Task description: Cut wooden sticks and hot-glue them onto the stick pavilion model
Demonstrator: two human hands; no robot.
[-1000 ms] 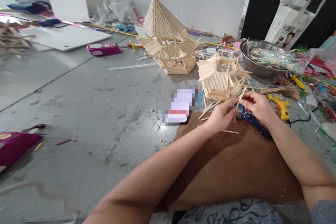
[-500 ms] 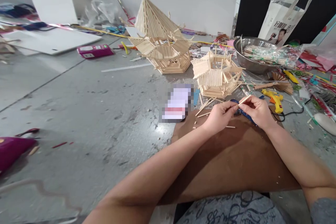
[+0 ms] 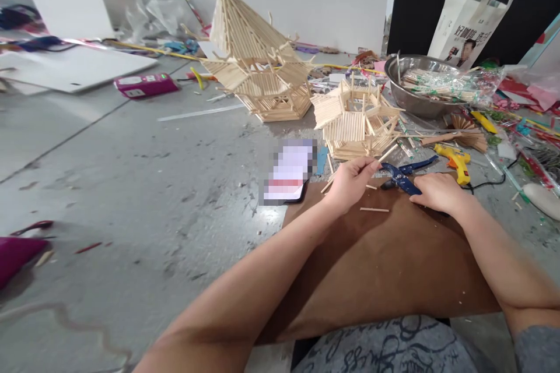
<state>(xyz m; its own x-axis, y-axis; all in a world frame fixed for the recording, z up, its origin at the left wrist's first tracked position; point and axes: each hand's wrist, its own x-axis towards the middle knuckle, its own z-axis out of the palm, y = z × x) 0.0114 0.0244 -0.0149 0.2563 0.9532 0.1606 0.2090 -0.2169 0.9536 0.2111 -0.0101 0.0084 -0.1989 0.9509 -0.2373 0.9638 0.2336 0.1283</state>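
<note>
My left hand (image 3: 353,179) pinches a thin wooden stick (image 3: 388,154) that points up and to the right. My right hand (image 3: 437,191) lies over the handles of blue pliers (image 3: 405,179), its fingers curled at them. The pliers rest with their jaws toward my left hand, at the far edge of a brown board (image 3: 376,268). Just beyond my left hand stands a small six-sided stick structure (image 3: 347,126). A taller stick pagoda (image 3: 262,78) with a pointed roof is behind it to the left. One short stick (image 3: 374,210) lies on the board.
A phone (image 3: 289,173) lies left of the board. A yellow glue gun (image 3: 455,161) with a black cord is at the right. Farther back stand a metal bowl (image 3: 405,93) of wrapped sticks and a white bag (image 3: 464,23). A purple pack (image 3: 146,85) lies far left.
My hands have moved apart. My left hand keeps a stick and has shifted left; my right hand has let go of the stick and come down onto the pliers. The view has shifted slightly.
</note>
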